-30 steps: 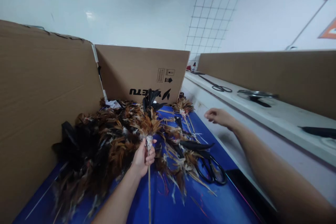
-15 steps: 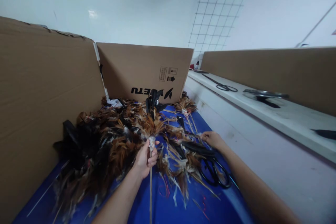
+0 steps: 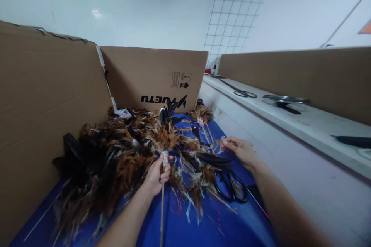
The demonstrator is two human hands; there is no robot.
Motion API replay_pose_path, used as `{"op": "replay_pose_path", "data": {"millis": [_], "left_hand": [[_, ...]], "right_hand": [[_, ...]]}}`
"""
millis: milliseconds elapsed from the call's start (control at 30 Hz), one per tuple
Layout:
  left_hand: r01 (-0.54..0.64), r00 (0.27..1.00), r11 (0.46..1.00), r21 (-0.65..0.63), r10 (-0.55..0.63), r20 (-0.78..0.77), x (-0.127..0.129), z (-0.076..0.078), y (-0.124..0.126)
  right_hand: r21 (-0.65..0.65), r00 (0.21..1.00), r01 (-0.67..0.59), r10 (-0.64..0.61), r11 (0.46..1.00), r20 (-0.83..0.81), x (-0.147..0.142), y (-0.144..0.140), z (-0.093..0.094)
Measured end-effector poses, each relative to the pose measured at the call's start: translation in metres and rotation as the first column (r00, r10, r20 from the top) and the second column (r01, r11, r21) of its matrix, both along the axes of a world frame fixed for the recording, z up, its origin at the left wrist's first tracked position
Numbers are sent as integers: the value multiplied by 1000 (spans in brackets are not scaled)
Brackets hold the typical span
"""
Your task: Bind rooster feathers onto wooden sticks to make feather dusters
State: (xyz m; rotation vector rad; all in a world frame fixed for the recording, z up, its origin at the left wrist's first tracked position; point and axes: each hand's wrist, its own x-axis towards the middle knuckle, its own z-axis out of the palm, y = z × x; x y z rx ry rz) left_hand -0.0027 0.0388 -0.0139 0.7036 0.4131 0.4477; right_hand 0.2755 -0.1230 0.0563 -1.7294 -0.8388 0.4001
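Note:
My left hand (image 3: 159,173) is closed round the thin stick (image 3: 162,212) of a feather duster, just below its white-wrapped neck. Brown feathers (image 3: 164,137) fan out above that neck, with tall black feathers (image 3: 169,115) at the tip. To the right, the thumb and fingers of my right hand (image 3: 236,149) are pinched together over the table's right edge. Something wispy and pale shows at those fingertips, too blurred to name. Just below lie a long black feather (image 3: 214,158) and black-handled scissors (image 3: 232,187).
Loose brown and black feathers (image 3: 124,166) cover much of the blue table (image 3: 179,235). Another feather bundle on sticks (image 3: 200,115) lies at the back right. Cardboard walls (image 3: 130,69) stand left and behind. More scissors (image 3: 245,93) rest on the white ledge (image 3: 315,125). A dark phone-like object (image 3: 256,197) lies near my right forearm.
The view has shifted slightly, moving the scene a little left. My right hand has lifted somewhat from the feathers, its fingers still pinched. My left hand keeps its hold on the duster.

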Motion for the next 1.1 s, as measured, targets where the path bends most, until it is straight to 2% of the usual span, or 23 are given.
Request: {"op": "replay_pose_path", "data": {"millis": [167,433,567,667,733,767,833,900,933,967,1033,1100], "left_hand": [[15,1000,1000,3,-15,-17,0,-2,0],[-17,991,996,87,29,-130,2,-3,-2],[-42,975,982,187,81,-206,5,-6,-6],[-23,945,938,345,133,-298,3,-6,-7],[24,894,873,488,200,-401,-4,-1,-7],[43,859,821,569,260,-440,-7,3,-8],[28,796,670,742,434,-422,-13,16,-11],[-62,771,493,868,575,-272,-8,34,-19],[-77,803,445,892,558,-209,-1,43,-25],[-72,856,414,907,492,-157,11,51,-31],[-18,950,362,932,297,-98,43,66,-42],[18,986,309,951,154,-69,82,73,-53]], "right_hand": [[0,999,46,-46,999,-3,-1,-1,0],[2,983,180,-180,984,26,-13,-17,-20],[105,965,256,-259,961,25,-22,-23,-29],[187,967,246,-253,951,14,-24,-19,-32],[215,975,209,-220,954,32,-22,-15,-30],[219,978,187,-203,958,53,-20,-14,-29],[212,978,146,-173,966,117,-15,-14,-25],[191,968,110,-148,976,201,-11,-16,-22],[176,961,93,-135,980,243,-10,-17,-20],[161,952,77,-121,984,281,-11,-17,-19],[130,935,47,-90,990,343,-16,-18,-16],[96,921,17,-52,995,386,-23,-18,-13]]}}
